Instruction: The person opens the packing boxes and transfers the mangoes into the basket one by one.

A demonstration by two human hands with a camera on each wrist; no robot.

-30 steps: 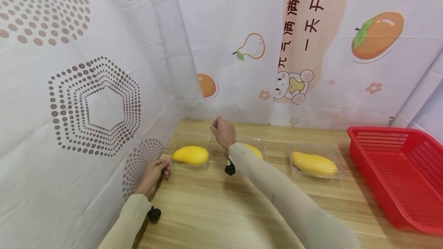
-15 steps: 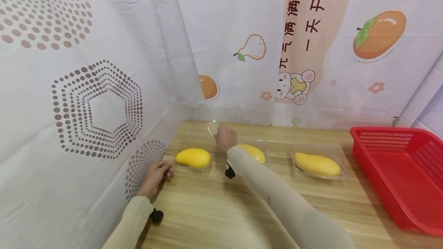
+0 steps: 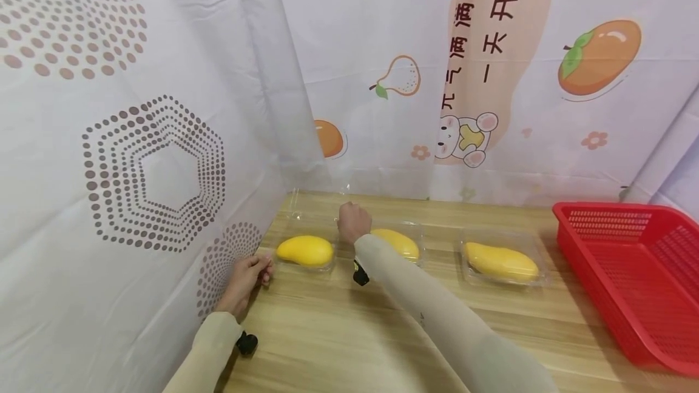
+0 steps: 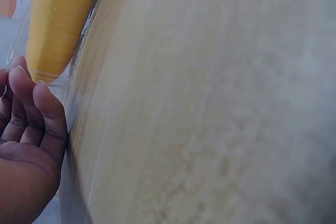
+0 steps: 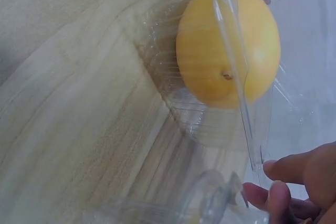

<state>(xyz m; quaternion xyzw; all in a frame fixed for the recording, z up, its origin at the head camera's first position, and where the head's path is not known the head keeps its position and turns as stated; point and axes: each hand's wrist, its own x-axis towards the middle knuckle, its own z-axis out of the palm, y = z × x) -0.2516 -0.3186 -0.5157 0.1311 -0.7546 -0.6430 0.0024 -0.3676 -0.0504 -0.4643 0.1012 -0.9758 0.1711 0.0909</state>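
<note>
A yellow mango (image 3: 304, 251) lies in the leftmost clear plastic box (image 4: 63, 77), whose clear lid (image 3: 295, 202) stands raised at the back. My left hand (image 3: 244, 281) is at the box's left end; its thumb and index finger meet at the rim, the other fingers loosely curled. At the right end, my right hand (image 3: 354, 222) has its thumb against the clear edge in the right wrist view, pinching it near the corner; its fingertips are hidden in the head view. Under my right forearm lies a second boxed mango (image 3: 397, 244), partly covered.
Farther right, another mango (image 3: 501, 262) sits in its own clear box. A red plastic basket (image 3: 601, 305) stands at the right side of the wooden table (image 3: 338, 332). Printed curtains (image 3: 355, 90) hang along the back and left.
My right hand has come down slightly, and the lid's clear edges show farther back and left than before. The left hand stays at the box's left end.
</note>
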